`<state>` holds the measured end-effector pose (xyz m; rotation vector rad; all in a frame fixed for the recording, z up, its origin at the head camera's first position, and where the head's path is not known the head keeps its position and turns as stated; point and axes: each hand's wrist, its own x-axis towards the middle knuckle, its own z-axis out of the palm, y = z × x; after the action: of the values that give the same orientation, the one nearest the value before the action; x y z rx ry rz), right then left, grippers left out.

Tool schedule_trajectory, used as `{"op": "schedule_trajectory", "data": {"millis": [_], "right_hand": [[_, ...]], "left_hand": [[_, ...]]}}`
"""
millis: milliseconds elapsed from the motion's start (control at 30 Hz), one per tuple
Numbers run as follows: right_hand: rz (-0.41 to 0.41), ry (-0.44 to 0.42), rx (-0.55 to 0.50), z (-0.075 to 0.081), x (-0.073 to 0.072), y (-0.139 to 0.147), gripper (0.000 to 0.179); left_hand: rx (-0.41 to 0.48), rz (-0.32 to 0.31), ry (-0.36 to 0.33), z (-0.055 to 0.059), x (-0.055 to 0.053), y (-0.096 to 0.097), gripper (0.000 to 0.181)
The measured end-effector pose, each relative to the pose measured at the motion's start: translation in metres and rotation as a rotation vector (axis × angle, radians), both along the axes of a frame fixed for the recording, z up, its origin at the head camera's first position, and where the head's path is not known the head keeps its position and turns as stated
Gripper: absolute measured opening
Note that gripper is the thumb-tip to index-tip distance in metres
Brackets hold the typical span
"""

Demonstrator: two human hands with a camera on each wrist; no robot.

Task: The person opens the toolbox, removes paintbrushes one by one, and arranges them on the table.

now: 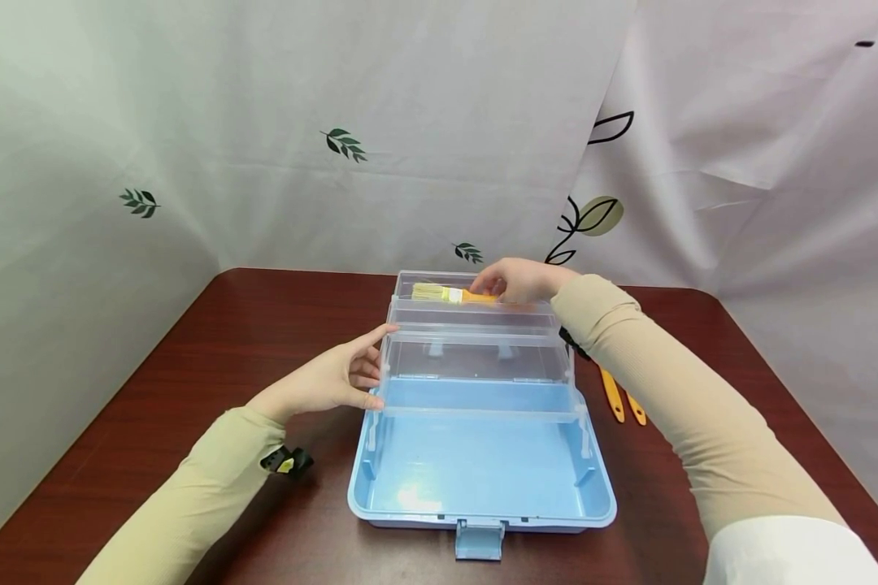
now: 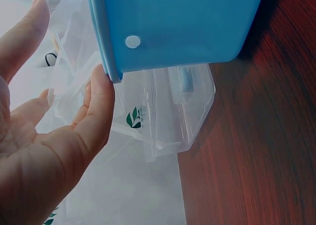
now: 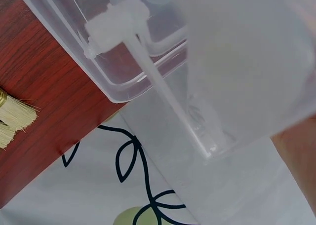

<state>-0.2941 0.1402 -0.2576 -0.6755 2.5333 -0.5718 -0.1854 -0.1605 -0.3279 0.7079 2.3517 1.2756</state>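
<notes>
In the head view my right hand [image 1: 519, 280] pinches the orange handle of a paintbrush [image 1: 439, 293] with pale bristles. The brush lies along the uppermost clear tray [image 1: 475, 309], bristles pointing left. My left hand [image 1: 336, 378] touches the left side of the tiered trays, its thumb beside the rim of the light blue toolbox [image 1: 483, 463]. The left wrist view shows these fingers [image 2: 98, 101] spread at the blue rim and the clear plastic. A tray wall hides the right fingers in the right wrist view.
Two more orange-handled brushes [image 1: 612, 396] lie on the dark red table [image 1: 285, 325] right of the toolbox; their bristles [image 3: 17, 115] show in the right wrist view. A blue latch [image 1: 479, 539] hangs at the toolbox front. A patterned white curtain [image 1: 263, 162] stands behind.
</notes>
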Motion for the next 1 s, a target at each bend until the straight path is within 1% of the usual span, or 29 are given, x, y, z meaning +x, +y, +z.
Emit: {"op": "schedule_trajectory", "data": {"millis": [267,500,600,833,1000], "right_hand": [[0.008,0.064,0.025,-0.0004,0.0011,-0.0011,0.048],[0.008,0.078,0.021,-0.0002,0.0013,-0.0006,0.049],[-0.017,0.073,-0.017,0.0013,0.0027,0.0004,0.048],[-0.115,0.037,-0.153,0.002,0.0033,0.0032,0.041],[-0.162,0.011,-0.232,0.0028,0.0029,0.0057,0.043]], "left_hand": [[-0.001,0.0,0.005,0.0001,0.0002,-0.0008,0.102],[0.006,-0.003,0.007,0.0009,0.001,-0.0009,0.101],[0.007,-0.002,0.009,0.0014,0.0015,-0.0007,0.101],[0.008,-0.004,0.008,0.001,0.0016,-0.0011,0.101],[0.01,-0.005,0.005,0.0015,0.0023,-0.0006,0.101]]}}
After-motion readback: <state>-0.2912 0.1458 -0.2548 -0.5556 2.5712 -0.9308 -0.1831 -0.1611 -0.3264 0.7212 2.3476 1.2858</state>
